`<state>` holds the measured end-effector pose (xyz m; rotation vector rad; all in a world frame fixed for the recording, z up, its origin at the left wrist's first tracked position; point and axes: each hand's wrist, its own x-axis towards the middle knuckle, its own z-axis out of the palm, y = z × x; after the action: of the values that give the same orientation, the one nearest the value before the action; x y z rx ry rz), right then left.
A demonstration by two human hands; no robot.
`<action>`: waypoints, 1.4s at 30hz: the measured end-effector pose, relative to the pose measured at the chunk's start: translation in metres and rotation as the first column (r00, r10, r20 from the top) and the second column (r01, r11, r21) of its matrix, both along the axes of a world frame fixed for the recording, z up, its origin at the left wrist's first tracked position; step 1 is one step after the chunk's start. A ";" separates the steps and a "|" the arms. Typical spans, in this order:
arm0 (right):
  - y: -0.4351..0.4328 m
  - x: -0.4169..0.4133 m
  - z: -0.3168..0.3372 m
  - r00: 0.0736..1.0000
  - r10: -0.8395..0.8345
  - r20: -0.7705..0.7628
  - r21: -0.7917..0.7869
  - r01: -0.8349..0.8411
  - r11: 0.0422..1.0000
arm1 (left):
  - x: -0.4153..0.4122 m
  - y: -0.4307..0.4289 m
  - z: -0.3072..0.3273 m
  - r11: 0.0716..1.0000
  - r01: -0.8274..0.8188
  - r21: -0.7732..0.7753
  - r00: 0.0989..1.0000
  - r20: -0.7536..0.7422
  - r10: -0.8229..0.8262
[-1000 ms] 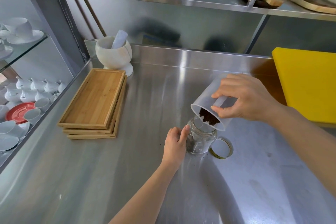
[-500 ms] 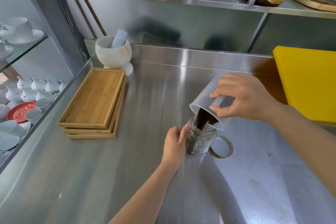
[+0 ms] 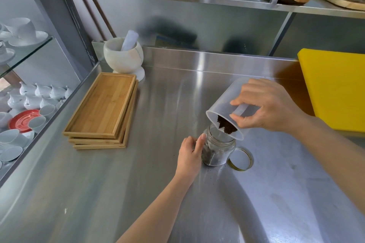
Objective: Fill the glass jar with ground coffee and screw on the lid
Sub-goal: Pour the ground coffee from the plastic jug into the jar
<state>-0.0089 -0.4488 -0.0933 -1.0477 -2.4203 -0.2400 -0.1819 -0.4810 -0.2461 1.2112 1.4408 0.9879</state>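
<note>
A small glass jar (image 3: 218, 149) stands upright on the steel counter (image 3: 177, 100) with dark ground coffee in its lower part. My left hand (image 3: 189, 155) grips its left side. My right hand (image 3: 266, 108) holds a frosted plastic container (image 3: 222, 108) tilted mouth-down over the jar's opening. A wedge of ground coffee (image 3: 226, 125) sits at the container's lower lip, just above the jar's rim. The gold-rimmed lid (image 3: 241, 159) lies flat on the counter, just right of the jar. A few coffee specks lie around the jar's base.
A stack of bamboo trays (image 3: 102, 108) lies at the left. A white mortar and pestle (image 3: 124, 55) stands behind it. A yellow cutting board (image 3: 335, 89) is at the right. White cups and a red saucer (image 3: 21, 121) fill shelves beyond the counter's left edge.
The stream of coffee falling into the jar half a second ago has stopped; a clump rests at the container's lip. Both hands stay nearly where they were.
</note>
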 end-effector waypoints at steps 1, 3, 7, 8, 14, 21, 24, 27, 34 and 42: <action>0.000 0.000 -0.001 1.000 -0.003 0.000 0.001 0.003 1.000 | 0.000 0.000 0.000 1.000 -0.001 0.000 1.000 0.001 0.001; 0.001 0.001 -0.002 1.000 -0.008 0.001 0.000 0.008 1.000 | 0.001 0.000 0.000 1.000 -0.001 0.002 1.000 0.003 0.001; 0.002 0.001 0.000 1.000 0.011 0.017 0.006 -0.011 1.000 | 0.001 -0.001 0.001 1.000 -0.002 0.004 1.000 0.006 0.002; 0.002 0.001 0.000 1.000 0.016 0.020 0.005 -0.016 1.000 | 0.001 0.000 0.001 1.000 -0.004 0.006 1.000 0.006 0.004; 0.002 0.000 0.001 1.000 0.024 0.018 0.015 -0.024 1.000 | 0.001 0.001 -0.004 1.000 -0.011 0.010 1.000 0.009 0.011; 0.003 0.002 0.003 1.000 0.023 0.010 0.041 -0.023 0.999 | 0.001 0.001 -0.002 1.000 -0.013 0.028 1.000 -0.004 0.013; 0.003 0.004 0.005 1.000 0.026 0.004 0.056 -0.026 0.998 | 0.001 0.000 -0.002 1.000 -0.016 0.020 1.000 -0.003 0.016; 0.003 0.004 0.006 1.000 0.028 -0.001 0.068 -0.028 0.997 | 0.002 0.000 -0.003 1.000 -0.018 0.019 1.000 0.002 0.018; 0.004 0.001 -0.001 0.998 0.054 0.024 0.030 -0.054 0.998 | 0.002 0.000 -0.004 0.999 -0.025 0.020 1.000 0.009 0.024; 0.005 0.000 0.001 0.998 0.065 0.023 0.052 -0.066 0.996 | 0.002 0.001 -0.007 0.999 -0.027 0.022 1.000 0.009 0.027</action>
<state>-0.0087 -0.4437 -0.0920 -0.9460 -2.4490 -0.2920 -0.1801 -0.4800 -0.2532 1.2047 1.4458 1.0287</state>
